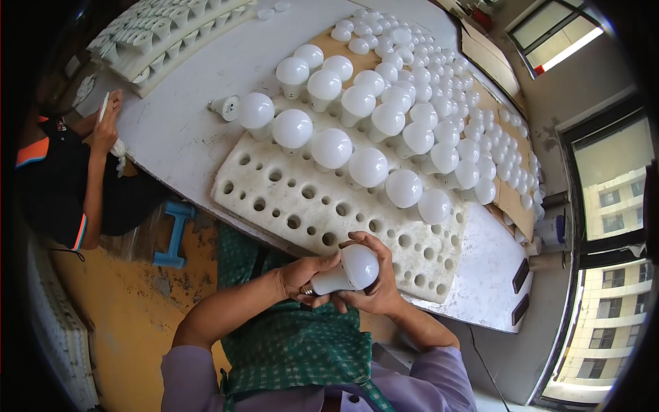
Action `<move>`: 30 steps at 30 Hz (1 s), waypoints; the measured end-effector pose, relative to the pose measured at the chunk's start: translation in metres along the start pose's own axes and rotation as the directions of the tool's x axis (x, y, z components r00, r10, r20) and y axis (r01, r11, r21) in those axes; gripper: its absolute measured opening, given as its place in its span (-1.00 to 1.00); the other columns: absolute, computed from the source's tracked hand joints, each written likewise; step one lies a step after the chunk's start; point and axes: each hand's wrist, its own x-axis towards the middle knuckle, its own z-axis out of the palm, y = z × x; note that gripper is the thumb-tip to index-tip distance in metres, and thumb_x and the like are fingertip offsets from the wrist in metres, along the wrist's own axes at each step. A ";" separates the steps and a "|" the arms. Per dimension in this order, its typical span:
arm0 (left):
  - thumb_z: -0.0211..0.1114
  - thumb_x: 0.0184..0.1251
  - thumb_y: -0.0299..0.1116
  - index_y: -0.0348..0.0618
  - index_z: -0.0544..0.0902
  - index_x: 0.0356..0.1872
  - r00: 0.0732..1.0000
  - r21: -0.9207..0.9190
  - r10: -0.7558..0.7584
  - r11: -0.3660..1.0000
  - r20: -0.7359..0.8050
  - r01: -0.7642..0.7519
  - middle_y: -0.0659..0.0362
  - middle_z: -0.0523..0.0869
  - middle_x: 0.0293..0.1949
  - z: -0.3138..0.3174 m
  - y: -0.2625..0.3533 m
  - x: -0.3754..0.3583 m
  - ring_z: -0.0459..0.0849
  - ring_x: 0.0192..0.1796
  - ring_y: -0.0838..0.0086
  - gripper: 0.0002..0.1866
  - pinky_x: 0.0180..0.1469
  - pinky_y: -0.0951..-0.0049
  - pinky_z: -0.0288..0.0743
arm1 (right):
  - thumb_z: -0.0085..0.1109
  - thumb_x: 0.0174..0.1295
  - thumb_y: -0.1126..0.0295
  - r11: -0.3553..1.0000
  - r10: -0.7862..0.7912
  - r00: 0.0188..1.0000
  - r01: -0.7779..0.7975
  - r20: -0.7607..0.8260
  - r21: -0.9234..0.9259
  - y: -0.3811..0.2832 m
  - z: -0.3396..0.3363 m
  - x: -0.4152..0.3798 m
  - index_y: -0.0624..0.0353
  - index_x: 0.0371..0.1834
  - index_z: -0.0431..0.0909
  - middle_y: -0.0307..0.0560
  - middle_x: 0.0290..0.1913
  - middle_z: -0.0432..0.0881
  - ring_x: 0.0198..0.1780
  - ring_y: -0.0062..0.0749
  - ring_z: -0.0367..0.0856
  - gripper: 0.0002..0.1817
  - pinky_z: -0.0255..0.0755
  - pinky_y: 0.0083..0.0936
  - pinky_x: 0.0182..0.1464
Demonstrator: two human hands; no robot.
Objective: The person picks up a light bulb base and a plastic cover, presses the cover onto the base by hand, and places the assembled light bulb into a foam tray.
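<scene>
A white light bulb [338, 275] with a screw base lies tilted between both my hands, just off the table's near edge. My left hand [300, 276] grips its narrow body near the metal base. Around the round dome and its collar curl the fingers of my right hand [382, 287]. Right beyond them is a white foam tray [274, 175] with rows of round holes. Several bulbs [331, 148] stand in its far rows, domes up, while holes in the nearer rows show bare.
More bulbs [439, 75] cover cardboard farther back. One domeless bulb body [225, 108] lies on the white table [178, 103]. Stacked trays of bulb bodies [158, 41] stand far left. Another person's hand [106, 127] holds a white piece at left. A blue stool [175, 233] is below.
</scene>
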 end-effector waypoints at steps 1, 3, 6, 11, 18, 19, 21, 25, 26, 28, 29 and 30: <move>-0.17 0.35 0.25 -0.38 0.45 -0.05 0.999 -0.142 0.035 0.989 0.023 -0.032 -0.31 0.65 -0.35 0.002 0.000 0.003 0.65 -0.69 0.40 -0.28 -0.88 0.70 0.29 | 0.44 -0.15 0.44 1.000 -0.015 0.999 0.015 -0.035 0.007 0.000 0.001 -0.002 0.12 0.35 -0.02 0.15 0.19 0.28 0.26 -0.17 0.27 -0.01 0.21 -0.27 0.23; -0.24 0.33 0.29 -0.38 0.42 0.00 0.997 -0.153 0.045 0.988 0.062 -0.035 -0.35 0.63 -0.32 0.003 -0.001 0.010 0.65 -0.68 0.38 -0.23 -0.88 0.69 0.30 | 0.44 -0.07 0.44 0.991 0.067 0.998 -0.064 -0.021 0.119 -0.005 0.000 -0.005 0.12 0.36 -0.07 0.15 0.31 0.12 0.28 -0.21 0.27 -0.02 0.23 -0.29 0.24; -0.26 0.33 0.30 -0.36 0.43 -0.02 0.994 -0.283 0.091 0.957 0.063 -0.069 -0.25 0.65 -0.39 0.007 -0.001 0.016 0.64 -0.70 0.36 -0.22 -0.88 0.67 0.31 | 0.47 -0.08 0.40 0.934 0.315 0.945 -0.293 -0.084 0.206 -0.014 -0.001 -0.005 0.16 0.32 0.01 0.07 0.09 0.37 0.08 -0.29 0.45 -0.06 0.38 -0.38 0.09; 0.09 0.30 0.12 -0.35 0.46 -0.06 0.931 0.398 0.201 0.915 -0.304 -0.068 0.07 0.60 -0.47 0.024 0.006 0.008 0.64 -0.62 0.45 -0.40 -0.77 0.67 0.39 | 0.54 -0.20 0.34 0.914 0.349 0.930 -0.365 -0.112 -0.180 -0.021 -0.013 -0.005 0.17 0.17 0.17 0.10 0.03 0.42 0.06 -0.21 0.49 -0.14 0.42 -0.33 0.06; 0.30 0.20 -0.03 -0.44 0.55 -0.22 0.945 0.422 -0.020 0.891 -0.326 0.165 0.06 0.60 -0.47 0.028 0.019 -0.009 0.59 -0.64 0.53 -0.48 -0.77 0.70 0.31 | 0.55 -0.34 0.38 0.903 -0.163 0.943 0.262 0.291 -0.341 -0.028 -0.016 0.014 0.21 0.00 0.41 0.04 -0.05 0.47 0.00 -0.08 0.53 -0.28 0.50 -0.27 -0.05; 0.28 0.23 -0.06 -0.42 0.56 -0.24 0.950 0.420 -0.046 0.889 -0.310 0.180 0.07 0.60 -0.49 0.029 0.019 -0.010 0.57 -0.66 0.53 -0.52 -0.77 0.70 0.30 | 0.55 -0.34 0.38 0.907 -0.158 0.941 0.258 0.298 -0.334 -0.028 -0.014 0.014 0.21 0.00 0.41 0.04 -0.05 0.47 0.00 -0.08 0.53 -0.28 0.50 -0.27 -0.05; 0.30 0.22 -0.09 -0.44 0.57 -0.25 0.939 0.406 -0.053 0.892 -0.340 0.197 0.06 0.60 -0.49 0.032 0.018 -0.011 0.57 -0.67 0.54 -0.53 -0.78 0.69 0.28 | 0.52 -0.33 0.41 0.899 -0.247 0.932 0.323 0.265 -0.298 -0.028 -0.010 0.013 0.22 -0.08 0.49 -0.02 -0.07 0.49 -0.06 -0.13 0.55 -0.38 0.51 -0.33 -0.11; 0.36 0.16 -0.08 -0.45 0.58 -0.22 0.920 0.397 -0.074 0.886 -0.385 0.238 0.05 0.60 -0.50 0.043 0.019 -0.014 0.55 -0.69 0.55 -0.51 -0.81 0.71 0.23 | 0.50 -0.32 0.44 0.914 -0.277 0.937 0.325 0.212 -0.244 -0.023 -0.003 0.009 0.19 -0.10 0.50 -0.03 -0.14 0.50 -0.18 -0.19 0.57 -0.41 0.51 -0.38 -0.20; 0.37 0.14 -0.08 -0.45 0.58 -0.22 0.904 0.395 -0.067 0.884 -0.422 0.249 0.05 0.60 -0.51 0.046 0.021 -0.014 0.55 -0.69 0.56 -0.50 -0.81 0.71 0.22 | 0.49 -0.32 0.44 0.911 -0.271 0.945 0.314 0.185 -0.269 -0.023 -0.001 0.010 0.19 -0.13 0.50 -0.05 -0.17 0.50 -0.23 -0.21 0.56 -0.44 0.50 -0.40 -0.24; 0.38 0.11 -0.04 -0.48 0.57 -0.25 0.909 0.418 -0.060 0.874 -0.412 0.248 0.04 0.60 -0.53 0.039 0.017 -0.014 0.53 -0.71 0.57 -0.45 -0.83 0.70 0.19 | 0.49 -0.32 0.45 0.909 -0.257 0.954 0.292 0.154 -0.297 -0.026 0.003 0.007 0.18 -0.15 0.50 -0.06 -0.20 0.51 -0.28 -0.24 0.56 -0.46 0.50 -0.42 -0.28; 0.39 0.09 0.00 -0.51 0.57 -0.27 0.913 0.450 -0.042 0.860 -0.406 0.239 0.03 0.60 -0.56 0.036 0.017 -0.015 0.52 -0.73 0.58 -0.41 -0.84 0.69 0.17 | 0.49 -0.32 0.44 0.913 -0.240 0.959 0.276 0.152 -0.300 -0.026 0.003 0.008 0.18 -0.16 0.49 -0.04 -0.19 0.49 -0.24 -0.22 0.55 -0.46 0.49 -0.40 -0.25; 0.39 0.09 0.00 -0.51 0.57 -0.27 0.915 0.455 -0.042 0.858 -0.401 0.238 0.03 0.60 -0.56 0.034 0.018 -0.016 0.52 -0.73 0.58 -0.41 -0.84 0.69 0.17 | 0.50 -0.33 0.43 0.916 -0.223 0.964 0.259 0.148 -0.305 -0.027 0.004 0.008 0.17 -0.18 0.48 -0.03 -0.18 0.48 -0.20 -0.21 0.53 -0.46 0.48 -0.38 -0.21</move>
